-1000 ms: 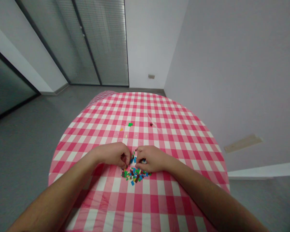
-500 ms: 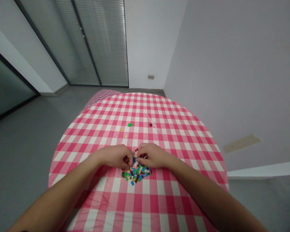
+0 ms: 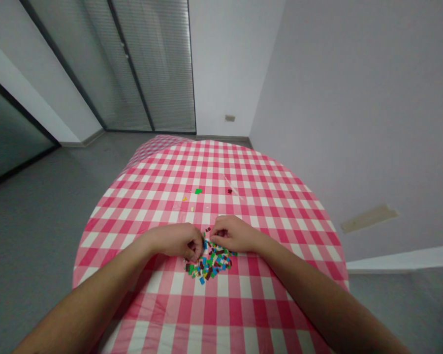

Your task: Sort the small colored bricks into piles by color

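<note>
A pile of small building bricks (image 3: 210,265) in blue, green, brown, white and yellow lies on the checked tablecloth (image 3: 221,309). At the pile's left edge rests my left hand (image 3: 182,240), its fingers curled and pinched low over the bricks; whatever is in them is too small to make out. My right hand (image 3: 232,233) hovers at the upper right of the pile with thumb and fingertips pressed together. I cannot tell whether a brick is between them. A few dark red pieces (image 3: 207,229) lie between the two hands.
Farther off on the table sit a green piece (image 3: 198,191), a dark brown piece (image 3: 229,191), a yellow piece (image 3: 184,199) and a cream piece (image 3: 192,209). A wall (image 3: 354,123) runs along the right, and glass panels with blinds (image 3: 166,64) stand beyond the table.
My right hand has shifted slightly up and away from the pile, uncovering more bricks beneath it. My left hand has stayed almost in place.
</note>
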`<state>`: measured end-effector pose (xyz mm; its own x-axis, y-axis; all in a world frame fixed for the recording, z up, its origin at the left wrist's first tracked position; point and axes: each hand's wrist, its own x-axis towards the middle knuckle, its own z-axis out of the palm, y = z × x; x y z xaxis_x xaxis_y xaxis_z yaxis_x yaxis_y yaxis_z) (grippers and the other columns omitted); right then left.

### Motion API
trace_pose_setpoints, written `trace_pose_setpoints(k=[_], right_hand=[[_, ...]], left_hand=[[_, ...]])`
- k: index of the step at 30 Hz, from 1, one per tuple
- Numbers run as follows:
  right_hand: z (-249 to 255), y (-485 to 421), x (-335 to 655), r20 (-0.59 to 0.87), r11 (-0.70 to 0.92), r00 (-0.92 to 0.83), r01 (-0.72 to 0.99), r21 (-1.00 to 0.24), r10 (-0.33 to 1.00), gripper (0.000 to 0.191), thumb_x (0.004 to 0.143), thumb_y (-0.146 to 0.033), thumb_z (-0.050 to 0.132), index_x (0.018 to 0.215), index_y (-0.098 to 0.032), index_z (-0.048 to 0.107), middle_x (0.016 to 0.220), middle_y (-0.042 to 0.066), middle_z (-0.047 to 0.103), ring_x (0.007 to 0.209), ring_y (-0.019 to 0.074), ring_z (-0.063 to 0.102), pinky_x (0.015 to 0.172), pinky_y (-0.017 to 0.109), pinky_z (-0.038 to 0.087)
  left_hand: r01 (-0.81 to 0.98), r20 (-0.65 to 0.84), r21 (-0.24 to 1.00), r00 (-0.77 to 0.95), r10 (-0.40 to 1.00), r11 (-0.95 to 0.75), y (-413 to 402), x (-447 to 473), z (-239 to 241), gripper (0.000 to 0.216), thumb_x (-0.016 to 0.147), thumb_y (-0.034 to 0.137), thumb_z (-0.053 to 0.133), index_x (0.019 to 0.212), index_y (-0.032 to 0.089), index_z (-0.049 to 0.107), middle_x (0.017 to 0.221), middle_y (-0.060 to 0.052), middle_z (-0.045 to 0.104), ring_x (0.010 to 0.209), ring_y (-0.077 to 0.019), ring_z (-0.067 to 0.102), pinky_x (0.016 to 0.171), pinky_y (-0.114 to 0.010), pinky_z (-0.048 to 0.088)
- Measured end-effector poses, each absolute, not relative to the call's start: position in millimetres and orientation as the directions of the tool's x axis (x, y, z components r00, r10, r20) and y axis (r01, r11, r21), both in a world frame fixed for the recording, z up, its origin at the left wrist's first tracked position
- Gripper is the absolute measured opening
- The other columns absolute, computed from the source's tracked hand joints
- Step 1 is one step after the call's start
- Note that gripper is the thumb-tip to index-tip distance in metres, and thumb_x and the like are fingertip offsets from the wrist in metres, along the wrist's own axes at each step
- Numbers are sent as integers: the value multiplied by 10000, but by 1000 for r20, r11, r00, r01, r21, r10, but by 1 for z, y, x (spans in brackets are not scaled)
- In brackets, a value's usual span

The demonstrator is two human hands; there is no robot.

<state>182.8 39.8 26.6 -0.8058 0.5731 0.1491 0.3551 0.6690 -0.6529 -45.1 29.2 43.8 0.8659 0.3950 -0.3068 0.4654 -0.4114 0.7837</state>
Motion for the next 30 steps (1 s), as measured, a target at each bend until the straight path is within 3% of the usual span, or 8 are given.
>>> trace_pose_setpoints(k=[4,7,12,15,22,30], right_hand=[[26,41,184,152,641,-794,345,-686,589,150,873,-244,619,793,-174,724,726,33,634,684,154,572,643,263,418],[26,42,185,142,619,-792,337,-710,594,154,881,-256,614,819,-177,731,750,38,655,691,156,583,650,267,430],[24,42,186,169,595,-775,306,-743,609,148,866,-254,627,837,-172,746,761,49,675,710,160,605,649,266,446],[22,43,186,181,597,-767,304,-743,616,141,859,-245,631,843,-170,750,762,52,679,716,165,612,646,267,451],[22,42,186,178,596,-767,306,-743,616,135,856,-243,641,863,-171,754,763,53,677,712,164,609,641,269,451],[21,42,186,183,600,-761,314,-736,623,140,850,-235,653,882,-157,765,754,55,682,686,154,596,618,254,433]], left_hand=[[477,-280,797,835,474,-369,31,-52,56,98,799,134,613,746,172,686,694,12,613,629,-119,536,600,-218,400],[484,-149,777,762,630,-402,40,-66,62,131,867,213,567,768,188,650,810,-14,648,730,-145,573,694,-253,445],[688,162,649,293,942,-325,76,-100,37,179,889,330,532,798,199,612,788,-29,644,694,-178,571,647,-288,436],[774,206,591,130,970,-229,93,-113,15,194,864,334,550,739,194,599,767,-45,660,707,-200,597,667,-306,441],[780,240,593,66,969,-200,100,-111,1,165,861,345,614,834,191,666,827,-56,727,744,-211,653,696,-304,490],[841,291,447,185,939,-304,100,-110,-1,211,889,281,553,956,197,735,976,-86,768,928,-274,685,830,-374,519]])
